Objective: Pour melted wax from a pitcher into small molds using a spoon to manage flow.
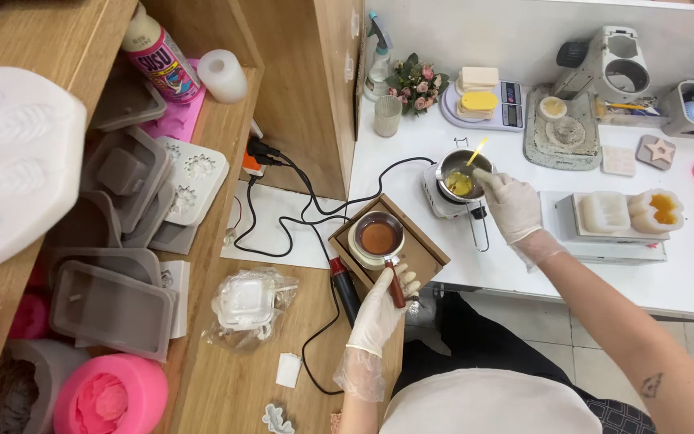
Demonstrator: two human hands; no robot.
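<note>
My left hand (385, 309), in a clear glove, grips the brown handle of a small metal pot (379, 238) holding brown liquid. That pot rests on a white warmer inside a wooden tray (426, 255). My right hand (509, 202), also gloved, holds a yellow stirring stick (476, 151) dipped into a second metal pot (459, 180) of yellow liquid. This second pot sits on a small white heater on the white table (684, 277).
Grey and pink silicone moulds (111, 309) fill the wooden shelves at left. Black cables (291, 233) trail from a plug. A scale with yellow and cream blocks (479, 103), a flower posy (417, 82), a spray bottle (378, 60) and filled moulds (630, 211) stand on the table.
</note>
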